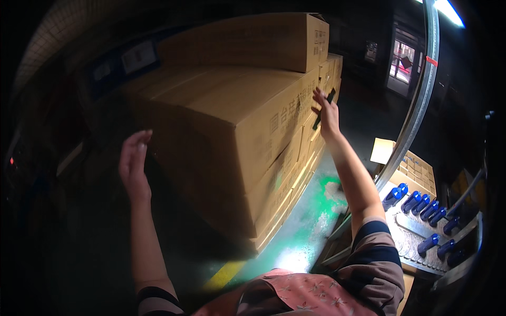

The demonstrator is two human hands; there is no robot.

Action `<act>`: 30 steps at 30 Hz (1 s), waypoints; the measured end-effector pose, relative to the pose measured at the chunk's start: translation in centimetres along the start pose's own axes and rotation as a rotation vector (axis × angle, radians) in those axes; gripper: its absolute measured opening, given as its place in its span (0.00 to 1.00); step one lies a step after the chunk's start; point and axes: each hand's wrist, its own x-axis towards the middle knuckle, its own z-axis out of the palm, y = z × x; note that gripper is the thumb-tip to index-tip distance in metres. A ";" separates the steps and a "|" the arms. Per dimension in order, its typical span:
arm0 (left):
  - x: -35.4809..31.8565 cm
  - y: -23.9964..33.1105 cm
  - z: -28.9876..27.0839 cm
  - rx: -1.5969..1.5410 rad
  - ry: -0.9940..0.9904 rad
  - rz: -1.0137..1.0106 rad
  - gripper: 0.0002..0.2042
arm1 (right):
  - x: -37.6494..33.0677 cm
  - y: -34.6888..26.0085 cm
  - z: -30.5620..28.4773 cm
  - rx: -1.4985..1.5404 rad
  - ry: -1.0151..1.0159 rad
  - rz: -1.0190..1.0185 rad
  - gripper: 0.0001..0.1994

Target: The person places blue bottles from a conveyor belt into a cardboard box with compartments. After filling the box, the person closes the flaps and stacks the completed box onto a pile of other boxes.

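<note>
Large brown cardboard boxes [211,100] stand stacked in front of me, with another box [253,42] lying on top toward the back. My right hand [329,116] is raised beside the stack's right face. In it is a dark, narrow, stick-like thing [332,96]; its kind cannot be made out. To the left of the front box, my left hand [136,160] is held up, with slightly bent fingers and nothing in it. A gap shows between that hand and the cardboard.
At the right, several blue bottles [415,201] stand on a metal conveyor [408,239]. Behind them is an open carton with dividers [419,174]. A curved metal post [421,100] rises beside it. The green floor [321,210] carries a yellow stripe [224,275] near my feet.
</note>
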 end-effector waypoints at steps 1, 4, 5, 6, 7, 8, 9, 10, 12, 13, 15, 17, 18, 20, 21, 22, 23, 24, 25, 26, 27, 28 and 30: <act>2.3 -0.2 1.8 -0.001 -0.045 0.046 0.15 | 3.2 0.0 0.2 -0.040 0.029 -0.008 0.26; 7.8 -1.4 7.9 0.007 -0.129 0.235 0.15 | 12.4 1.0 0.0 -0.124 0.211 -0.151 0.21; 9.3 -1.9 10.1 0.002 -0.146 0.296 0.15 | 15.4 1.4 -0.7 -0.196 0.244 -0.175 0.20; 10.3 -2.1 11.6 0.075 -0.160 0.343 0.15 | 18.5 2.0 -1.3 -0.270 0.266 -0.197 0.19; 11.0 -2.2 12.6 0.136 -0.180 0.395 0.16 | 21.4 2.6 -2.2 -0.230 0.283 -0.098 0.20; 11.3 -2.6 13.6 0.197 -0.198 0.447 0.17 | 24.1 3.6 -3.0 -0.276 0.356 -0.022 0.21; 11.0 -2.9 13.9 0.195 -0.132 0.345 0.19 | 26.9 4.5 -3.5 -0.243 0.342 0.013 0.19; 10.5 -3.2 13.8 0.213 -0.064 0.251 0.21 | 29.7 5.5 -4.2 -0.215 0.338 0.060 0.17; 10.4 -4.3 13.5 0.349 -0.034 0.404 0.23 | 34.8 7.7 -5.7 -0.277 0.338 0.048 0.16; 10.5 -5.0 13.2 0.294 -0.006 0.324 0.22 | 37.4 8.6 -6.3 -0.273 0.311 0.059 0.16; 10.9 -6.3 12.7 0.326 0.045 0.413 0.20 | 42.0 10.9 -6.8 -0.305 0.335 0.064 0.18; 11.4 -6.9 12.1 0.511 -0.002 0.607 0.17 | 45.9 12.7 -7.8 -0.346 0.391 -0.009 0.20; 11.6 -7.1 12.1 0.476 -0.047 0.597 0.16 | 47.4 13.5 -8.1 -0.326 0.418 -0.032 0.20; 12.1 -6.1 11.1 0.485 -0.241 0.541 0.13 | 49.4 14.3 -9.2 -0.307 0.391 -0.029 0.19; 12.1 -6.1 11.1 0.394 -0.296 0.550 0.10 | 50.0 14.5 -9.5 -0.322 0.369 0.002 0.19; 12.2 -5.6 10.9 0.373 -0.306 0.465 0.10 | 50.3 14.5 -9.9 -0.341 0.376 0.035 0.19; 12.3 -5.4 10.9 0.366 -0.306 0.416 0.10 | 50.2 14.3 -10.4 -0.273 0.319 0.011 0.19; 12.4 -5.2 11.0 0.373 -0.357 0.426 0.10 | 49.9 14.0 -10.6 -0.218 0.287 0.032 0.19; 12.6 -5.4 11.4 0.444 -0.347 0.499 0.11 | 49.5 13.5 -10.9 -0.167 0.261 0.074 0.25; 12.7 -5.5 11.9 0.425 -0.330 0.530 0.12 | 48.8 13.0 -11.0 -0.115 0.214 0.072 0.25; 12.9 -5.7 12.3 0.433 -0.358 0.594 0.12 | 48.1 12.3 -11.1 -0.124 0.224 0.098 0.25; 12.8 -5.8 12.8 0.426 -0.330 0.689 0.13 | 47.3 11.6 -11.0 -0.137 0.248 0.100 0.26; 11.5 -6.3 14.1 0.459 -0.154 0.698 0.15 | 44.9 10.3 -10.8 -0.173 0.308 0.121 0.27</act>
